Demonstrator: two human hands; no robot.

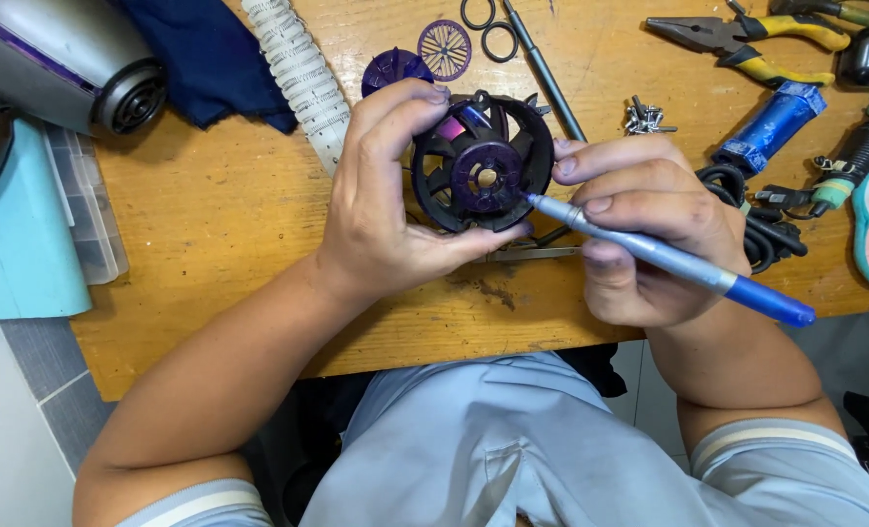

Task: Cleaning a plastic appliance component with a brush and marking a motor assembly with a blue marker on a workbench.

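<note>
My left hand grips a round black fan housing with black vanes and a purple hub, held above the wooden table. My right hand holds a slim blue and silver tool like a pen. Its tip touches the housing's right rim. My right fingertips also rest against that rim.
A grey hair dryer body and dark blue cloth lie at the back left, beside a white ribbed coil. Purple round parts, black rings, screws, yellow-handled pliers and a black cord lie behind and to the right.
</note>
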